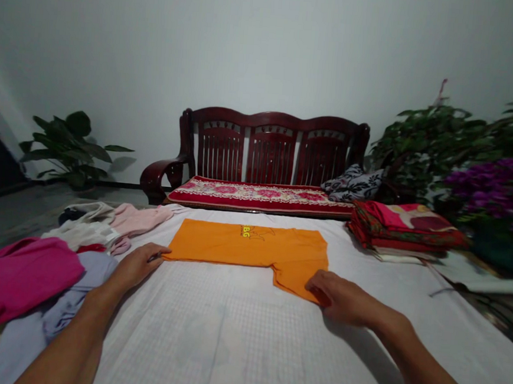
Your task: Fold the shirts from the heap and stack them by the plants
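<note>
An orange T-shirt [252,246] lies folded lengthwise on a white cloth-covered surface [236,332], with yellow lettering near its far edge. My left hand [138,262] pinches the shirt's near left corner. My right hand [335,293] rests on the sleeve that sticks out at the near right, fingers closed on its edge. Both forearms reach in from the bottom of the view.
A heap of loose clothes [23,280], pink, lilac and white, lies at the left. A folded stack of red patterned cloth [407,224] sits at the right. Behind stand a dark wooden bench [263,157] with a red cushion, and potted plants [472,161] on both sides.
</note>
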`<state>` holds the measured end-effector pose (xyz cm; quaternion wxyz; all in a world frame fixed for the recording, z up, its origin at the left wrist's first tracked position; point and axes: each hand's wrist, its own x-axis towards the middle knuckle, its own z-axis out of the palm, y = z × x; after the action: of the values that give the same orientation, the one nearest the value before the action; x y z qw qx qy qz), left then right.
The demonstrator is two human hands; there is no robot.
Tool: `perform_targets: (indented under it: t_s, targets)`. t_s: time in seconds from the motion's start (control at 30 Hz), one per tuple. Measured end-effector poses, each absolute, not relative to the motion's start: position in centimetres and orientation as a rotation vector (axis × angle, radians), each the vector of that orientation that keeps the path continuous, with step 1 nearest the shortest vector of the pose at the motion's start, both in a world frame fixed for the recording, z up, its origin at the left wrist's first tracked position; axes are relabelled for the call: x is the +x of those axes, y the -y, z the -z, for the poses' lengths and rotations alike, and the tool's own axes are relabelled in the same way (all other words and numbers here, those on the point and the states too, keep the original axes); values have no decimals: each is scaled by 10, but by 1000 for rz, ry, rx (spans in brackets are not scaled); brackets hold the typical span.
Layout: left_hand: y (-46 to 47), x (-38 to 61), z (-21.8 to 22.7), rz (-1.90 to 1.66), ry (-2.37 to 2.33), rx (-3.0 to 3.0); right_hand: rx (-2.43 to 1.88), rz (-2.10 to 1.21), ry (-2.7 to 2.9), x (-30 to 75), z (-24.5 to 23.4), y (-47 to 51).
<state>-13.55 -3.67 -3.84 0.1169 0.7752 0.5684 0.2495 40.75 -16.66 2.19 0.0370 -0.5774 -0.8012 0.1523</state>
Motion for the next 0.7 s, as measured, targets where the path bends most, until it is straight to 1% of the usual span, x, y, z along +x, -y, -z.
perform_targets:
  t_s: [0.07, 0.27, 0.4, 0.5, 0.57, 0.63, 0.7]
  targets:
    - [36, -134, 36, -703, -1672, 2307, -1745, -325, 2495, 405, -17, 176]
    - [35, -123, 34, -587, -1836, 2389, -1706, -68, 2450, 401, 2, 175]
    - [33, -119, 41, -589, -1925, 2456, -1689, 27, 2364, 406, 10, 169]
    - [30, -121, 46, -637, -1886, 2526, -1744, -13, 2195, 415, 11, 163]
    - [25, -122, 46, -693, -1818, 2571, -1722, -156, 2008, 421, 7, 158]
    - [20, -123, 44, -749, -1753, 2574, -1635, -340, 1773, 426, 1, 150]
    - [16, -121, 36, -839, -1728, 2510, -1540, -458, 1542, 428, -7, 139]
